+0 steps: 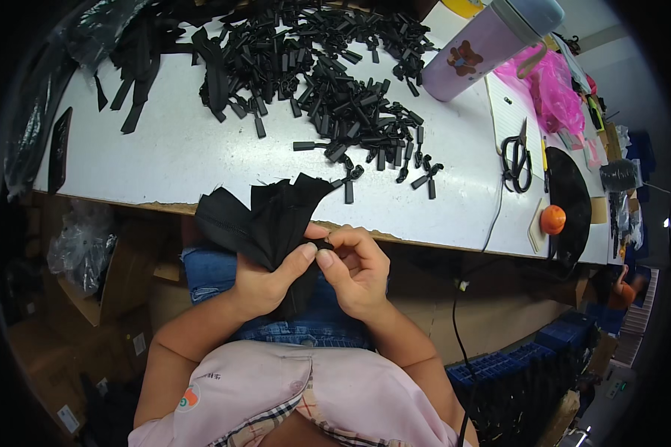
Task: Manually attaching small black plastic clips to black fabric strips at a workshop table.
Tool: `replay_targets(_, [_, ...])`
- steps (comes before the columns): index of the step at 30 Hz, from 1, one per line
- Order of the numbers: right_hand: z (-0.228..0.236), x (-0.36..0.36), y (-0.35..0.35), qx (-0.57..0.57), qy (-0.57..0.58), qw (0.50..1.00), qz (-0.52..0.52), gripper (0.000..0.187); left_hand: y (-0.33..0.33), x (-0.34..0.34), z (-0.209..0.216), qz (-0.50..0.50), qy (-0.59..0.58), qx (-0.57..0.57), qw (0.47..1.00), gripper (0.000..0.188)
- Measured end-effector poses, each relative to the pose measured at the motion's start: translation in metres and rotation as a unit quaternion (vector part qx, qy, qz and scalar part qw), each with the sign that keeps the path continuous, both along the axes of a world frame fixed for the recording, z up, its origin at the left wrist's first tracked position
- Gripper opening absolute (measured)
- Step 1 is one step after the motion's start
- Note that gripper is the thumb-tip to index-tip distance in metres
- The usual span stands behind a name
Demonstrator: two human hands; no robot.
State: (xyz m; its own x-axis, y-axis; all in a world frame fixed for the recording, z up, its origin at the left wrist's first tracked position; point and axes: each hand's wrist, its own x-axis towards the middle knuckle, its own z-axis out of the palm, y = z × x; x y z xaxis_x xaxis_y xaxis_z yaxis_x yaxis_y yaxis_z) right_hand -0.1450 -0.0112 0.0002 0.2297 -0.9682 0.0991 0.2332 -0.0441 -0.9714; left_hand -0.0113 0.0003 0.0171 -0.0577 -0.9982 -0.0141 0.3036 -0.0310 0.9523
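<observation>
My left hand is closed round a bunch of black fabric strips just off the table's front edge, above my lap. The strips fan out over the edge, and their frayed ends stick up. Close against it, my right hand pinches a small dark piece at the side of the strips between thumb and index finger. The fingertips cover most of that piece, so its kind does not show. Beyond my hands lies a large heap of black zipper pulls with cord loops.
On the white table lie more black strips at the left and a dark flat phone-like object. To the right stand a lilac bottle, black scissors, a notepad, pink plastic and an orange round object.
</observation>
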Motion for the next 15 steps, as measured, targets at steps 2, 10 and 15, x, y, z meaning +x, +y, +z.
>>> replay_targets(2, [0.001, -0.002, 0.0, 0.036, -0.01, 0.999, 0.011, 0.007, 0.0, 0.001, 0.0, 0.0, -0.017, -0.002, 1.0, 0.016])
replay_targets(10, [0.001, -0.006, 0.0, 0.114, -0.071, 0.988, 0.074, 0.008, 0.005, 0.009, 0.001, -0.044, -0.088, 0.027, 0.995, 0.017])
replay_targets(15, [-0.009, -0.008, 0.001, 0.025, -0.004, 0.999, 0.043, 0.01, -0.001, 0.017, -0.005, -0.083, -0.111, 0.013, 0.99, 0.019])
